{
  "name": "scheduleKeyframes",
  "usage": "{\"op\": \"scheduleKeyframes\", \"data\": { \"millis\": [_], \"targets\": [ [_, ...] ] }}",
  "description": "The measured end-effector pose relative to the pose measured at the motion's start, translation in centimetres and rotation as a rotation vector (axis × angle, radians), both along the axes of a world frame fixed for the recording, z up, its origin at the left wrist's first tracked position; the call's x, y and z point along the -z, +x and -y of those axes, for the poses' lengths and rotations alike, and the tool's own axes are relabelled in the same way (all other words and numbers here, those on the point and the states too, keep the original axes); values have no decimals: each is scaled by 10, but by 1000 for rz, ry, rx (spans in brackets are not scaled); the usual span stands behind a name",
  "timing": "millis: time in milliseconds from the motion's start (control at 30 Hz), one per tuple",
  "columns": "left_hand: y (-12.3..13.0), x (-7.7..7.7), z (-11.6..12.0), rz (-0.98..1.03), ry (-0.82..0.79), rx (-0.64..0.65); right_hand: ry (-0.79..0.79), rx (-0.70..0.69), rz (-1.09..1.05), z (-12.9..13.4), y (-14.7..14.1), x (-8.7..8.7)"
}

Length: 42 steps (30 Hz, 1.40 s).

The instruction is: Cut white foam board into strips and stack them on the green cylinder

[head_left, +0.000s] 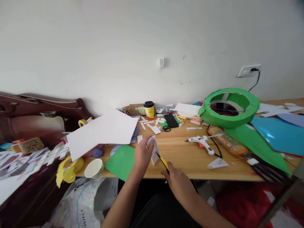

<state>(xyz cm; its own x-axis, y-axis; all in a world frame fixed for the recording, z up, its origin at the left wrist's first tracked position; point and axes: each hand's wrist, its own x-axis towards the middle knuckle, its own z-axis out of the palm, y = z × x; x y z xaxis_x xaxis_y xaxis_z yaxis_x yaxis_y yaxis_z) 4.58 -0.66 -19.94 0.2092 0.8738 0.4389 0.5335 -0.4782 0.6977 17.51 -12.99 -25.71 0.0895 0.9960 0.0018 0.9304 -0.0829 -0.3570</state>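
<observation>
A narrow white board piece (155, 153) stands on edge near the front of the wooden table (175, 145). Its upper left part is gripped by my left hand (143, 153), fingers wrapped round it. My right hand (178, 179) is closed on a yellow and black craft knife (163, 162), whose tip meets the face of the board piece. Behind my hands lie black scissors (165, 128) and small white scraps (155, 129). A green sheet (121, 161) rests left of my left hand.
A white glue gun (204, 142) with a black cord lies right of my hands. Farther right are a green ring-shaped form (230, 118) and an orange-labelled bottle (228, 142). A lidded cup (149, 110), a phone (171, 120), a large white sheet (102, 129) and a paper bowl (94, 168) are around.
</observation>
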Motion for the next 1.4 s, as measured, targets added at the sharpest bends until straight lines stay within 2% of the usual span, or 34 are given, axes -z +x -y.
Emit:
{"op": "scheduleKeyframes", "data": {
  "millis": [167,367,467,567,633,700,800,933,1067,1267,1333,1400],
  "targets": [
    [1,2,-1,5,-23,-36,-101,-1,-51,7,-3,16],
    [0,6,-8,45,-44,-39,-115,15,8,11,-4,18],
    [-6,-2,-19,162,-32,-58,-124,17,82,22,-5,22],
    [-15,-20,-31,286,2,-87,-148,4,114,38,1,26],
    [-23,-29,-34,355,-10,-94,-169,4,97,45,11,25],
    [-30,-30,-31,459,-74,-107,-153,34,83,47,26,21],
    [-39,-14,-16,647,-225,-112,-38,92,114,33,52,14],
    [-44,22,14,827,-417,-108,3,131,193,-7,72,14],
    [-49,49,45,880,-577,-141,-7,27,130,-54,67,18],
    [-66,64,64,820,-682,-190,73,-103,104,-117,63,25],
    [-70,65,65,792,-677,-191,120,-83,91,-122,63,21],
    [-71,65,68,789,-673,-168,191,-126,-5,-110,58,11]
  ]
}}
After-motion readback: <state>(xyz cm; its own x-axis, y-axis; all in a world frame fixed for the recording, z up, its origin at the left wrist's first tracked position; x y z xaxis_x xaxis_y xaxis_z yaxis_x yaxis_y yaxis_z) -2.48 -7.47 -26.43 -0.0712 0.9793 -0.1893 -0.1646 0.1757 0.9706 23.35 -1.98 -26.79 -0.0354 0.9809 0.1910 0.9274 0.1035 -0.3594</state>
